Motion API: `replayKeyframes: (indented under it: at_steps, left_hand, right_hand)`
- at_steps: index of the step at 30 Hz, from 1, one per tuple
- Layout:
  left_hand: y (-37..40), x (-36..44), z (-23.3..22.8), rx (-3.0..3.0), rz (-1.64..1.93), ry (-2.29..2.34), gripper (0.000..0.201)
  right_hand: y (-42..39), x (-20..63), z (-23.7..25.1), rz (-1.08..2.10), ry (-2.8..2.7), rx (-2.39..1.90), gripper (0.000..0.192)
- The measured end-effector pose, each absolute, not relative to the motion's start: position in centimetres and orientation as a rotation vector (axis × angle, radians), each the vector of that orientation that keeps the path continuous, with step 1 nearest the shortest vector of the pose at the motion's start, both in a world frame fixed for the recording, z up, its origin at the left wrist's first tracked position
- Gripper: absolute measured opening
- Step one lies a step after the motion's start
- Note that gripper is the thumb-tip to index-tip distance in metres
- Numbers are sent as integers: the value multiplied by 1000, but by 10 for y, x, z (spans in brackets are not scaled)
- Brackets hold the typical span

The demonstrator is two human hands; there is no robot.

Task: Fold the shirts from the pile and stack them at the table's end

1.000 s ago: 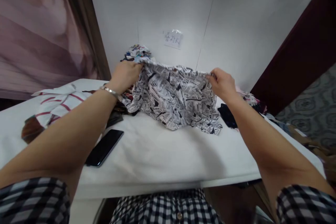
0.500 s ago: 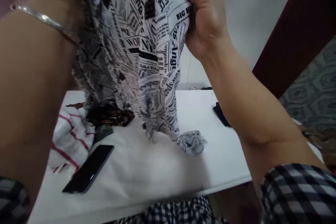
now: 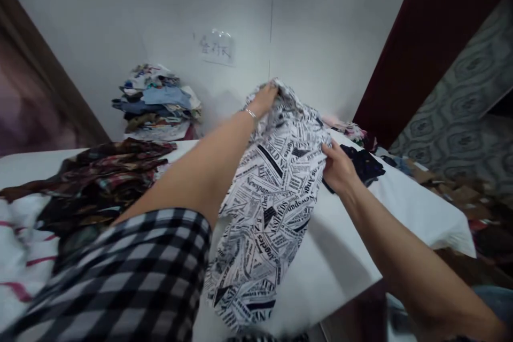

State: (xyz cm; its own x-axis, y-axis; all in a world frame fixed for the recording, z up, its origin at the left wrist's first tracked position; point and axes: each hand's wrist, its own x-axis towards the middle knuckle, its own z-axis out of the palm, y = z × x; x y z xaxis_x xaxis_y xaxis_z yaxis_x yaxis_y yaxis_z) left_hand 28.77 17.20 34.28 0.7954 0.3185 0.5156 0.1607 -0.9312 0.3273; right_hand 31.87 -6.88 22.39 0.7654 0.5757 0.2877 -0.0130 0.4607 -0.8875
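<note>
The newspaper-print cloth (image 3: 272,197) is covered in black headline lettering running at all angles; readable among it are "Newspaper", "Angeles" and a fragment "ERLD N", while most of the other words are too small or creased to make out. On the white wall behind, a small taped paper note (image 3: 217,46) bears faint handwritten characters that cannot be read

Newsprint garment (image 3: 272,208) showing black lettering on white. Sleeve (image 3: 132,272) showing black-and-white check. Bracelet (image 3: 250,113) glinting silver. Dark plaid cloth (image 3: 100,181) showing brown and red. Table (image 3: 420,208) looking white. Stack (image 3: 158,104) mixing blues, whites.
</note>
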Motion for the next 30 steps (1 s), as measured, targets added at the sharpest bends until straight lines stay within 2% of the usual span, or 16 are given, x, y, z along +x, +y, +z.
replayKeyframes:
  at_steps: [3,6,9,14,16,18,21,24,26,30]
  left_hand:
    - [152,301,278,2482,463,431,65]
    - [149,277,235,2291,197,471,79]
    - [165,229,212,2155,140,502,74]
    - [189,119,178,2277,72,547,53]
    - [187,72,159,2399,94,608,44]
    - [180,30,140,2523,123,631,36]
    - [165,-15,117,2668,211,604,29]
    - [154,-35,103,2741,308,617,30]
    - [151,-38,99,2774,351,627,33]
    - [150,-26,98,2839,394,602,33]
  right_hand:
    - [-102,339,158,453,-369,-1195,52]
    - [-131,338,108,579,-127,-1358,72]
    - [-152,325,83,670,-136,-1411,85]
    - [-166,290,73,636,-265,-1500,93]
    - [-169,269,70,483,-352,-1619,89]
    - [-172,242,68,315,-551,-1749,74]
    - [-176,194,69,376,-1015,-1815,53]
    - [-175,156,73,612,-1431,-1782,62]
    - [-168,141,74,662,-1571,-1780,65]
    - [-152,132,71,585,-1593,-1743,26]
